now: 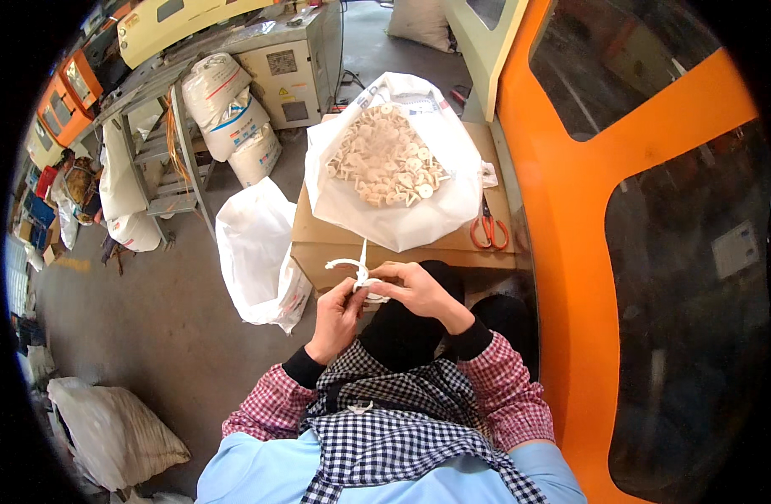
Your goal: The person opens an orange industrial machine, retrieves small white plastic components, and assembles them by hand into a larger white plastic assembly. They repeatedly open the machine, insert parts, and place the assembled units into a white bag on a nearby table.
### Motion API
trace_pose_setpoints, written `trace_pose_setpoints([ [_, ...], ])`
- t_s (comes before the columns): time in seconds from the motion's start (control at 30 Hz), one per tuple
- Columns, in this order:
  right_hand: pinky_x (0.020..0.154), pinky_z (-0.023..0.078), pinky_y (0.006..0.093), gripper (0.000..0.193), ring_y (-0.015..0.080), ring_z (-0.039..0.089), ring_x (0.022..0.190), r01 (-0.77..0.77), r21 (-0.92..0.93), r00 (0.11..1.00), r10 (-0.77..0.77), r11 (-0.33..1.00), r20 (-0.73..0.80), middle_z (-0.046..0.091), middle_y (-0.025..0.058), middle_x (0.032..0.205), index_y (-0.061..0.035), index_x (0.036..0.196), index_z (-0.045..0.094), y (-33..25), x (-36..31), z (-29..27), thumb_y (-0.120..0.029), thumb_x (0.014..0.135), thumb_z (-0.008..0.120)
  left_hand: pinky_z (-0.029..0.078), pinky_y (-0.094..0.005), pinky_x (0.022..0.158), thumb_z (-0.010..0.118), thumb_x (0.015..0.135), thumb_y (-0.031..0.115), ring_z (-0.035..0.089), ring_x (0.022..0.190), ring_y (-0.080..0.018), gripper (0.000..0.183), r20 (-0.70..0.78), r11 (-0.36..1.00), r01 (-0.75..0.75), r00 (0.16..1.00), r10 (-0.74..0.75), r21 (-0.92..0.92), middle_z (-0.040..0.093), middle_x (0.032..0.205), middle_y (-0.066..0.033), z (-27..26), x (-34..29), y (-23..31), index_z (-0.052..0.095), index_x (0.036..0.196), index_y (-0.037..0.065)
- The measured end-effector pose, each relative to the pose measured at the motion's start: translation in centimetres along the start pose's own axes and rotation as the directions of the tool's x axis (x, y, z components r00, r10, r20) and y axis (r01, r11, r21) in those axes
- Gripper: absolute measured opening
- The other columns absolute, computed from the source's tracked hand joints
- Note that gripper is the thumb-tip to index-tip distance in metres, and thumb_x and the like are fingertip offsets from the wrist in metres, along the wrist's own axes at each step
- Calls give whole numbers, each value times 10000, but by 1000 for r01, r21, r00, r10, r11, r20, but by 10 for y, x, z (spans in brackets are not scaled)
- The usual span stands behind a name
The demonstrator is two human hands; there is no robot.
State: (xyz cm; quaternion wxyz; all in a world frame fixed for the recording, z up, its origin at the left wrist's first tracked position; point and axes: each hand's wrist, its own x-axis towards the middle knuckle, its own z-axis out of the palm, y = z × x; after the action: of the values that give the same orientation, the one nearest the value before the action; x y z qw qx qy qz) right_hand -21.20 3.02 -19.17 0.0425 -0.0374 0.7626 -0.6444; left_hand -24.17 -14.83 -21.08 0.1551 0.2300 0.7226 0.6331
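Close above my lap, both hands hold one white moulded plastic piece (363, 273) with curved arms and a thin spike pointing up. The fingers of my left hand (337, 317) are closed on its lower left side. From the right, my right hand (415, 290) pinches it with thumb and fingers; part of the piece is hidden by the fingers. Just beyond them, an open white plastic bag (343, 220) holds a heap of small off-white plastic parts (385, 160) with round heads and stems. Scissors (489, 227) with orange-red handles lie to the right of the bag.
The bag rests on brown cardboard (440, 259). Left of it stands an open white sack (247, 227) on the floor. An orange machine (562, 294) closes off my right side. Stacked sacks (238, 126) and a metal ladder (173, 202) stand farther left; another sack (121, 433) lies lower left.
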Motion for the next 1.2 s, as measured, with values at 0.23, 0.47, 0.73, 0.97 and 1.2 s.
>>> trace_pose_setpoints([
  [0.23,669,492,290,261,200,629,758,194,-195,974,-213,961,-82,624,121,836,-14,1050,595,-29,-43,1,-128,818,631,384,-177,506,503,934,188,486,568,-46,190,353,810,382,906,-234,-444,566,726,7,0,-1,13,584,961,18],
  [0.47,560,455,264,93,143,528,573,457,-550,819,-572,699,-45,554,50,700,3,867,528,-21,-45,-2,-48,833,599,382,-225,497,501,930,184,487,561,-98,154,426,790,533,817,-388,-303,555,729,-18,-3,-1,17,559,879,51],
  [0.73,445,366,167,130,47,484,533,-290,463,956,280,837,93,568,10,728,-31,926,512,0,-53,18,-147,890,559,450,-336,567,575,718,-30,557,643,-275,181,126,686,-581,795,593,438,520,715,-138,5,-6,10,561,898,-7],
  [0.97,508,423,222,138,107,557,634,-163,470,984,179,868,11,601,55,832,30,934,556,2,-52,35,-99,906,517,333,-202,461,480,933,113,427,533,-39,144,-153,984,102,980,-124,-147,513,626,11,12,-9,-9,588,888,29],
  [1.2,358,285,225,329,61,399,387,-189,202,957,227,961,-182,489,-16,506,-2,711,588,18,-27,42,-231,927,493,455,-318,570,601,666,59,525,657,-224,230,199,442,-718,618,761,537,467,714,-65,-17,-15,2,555,885,5],
])
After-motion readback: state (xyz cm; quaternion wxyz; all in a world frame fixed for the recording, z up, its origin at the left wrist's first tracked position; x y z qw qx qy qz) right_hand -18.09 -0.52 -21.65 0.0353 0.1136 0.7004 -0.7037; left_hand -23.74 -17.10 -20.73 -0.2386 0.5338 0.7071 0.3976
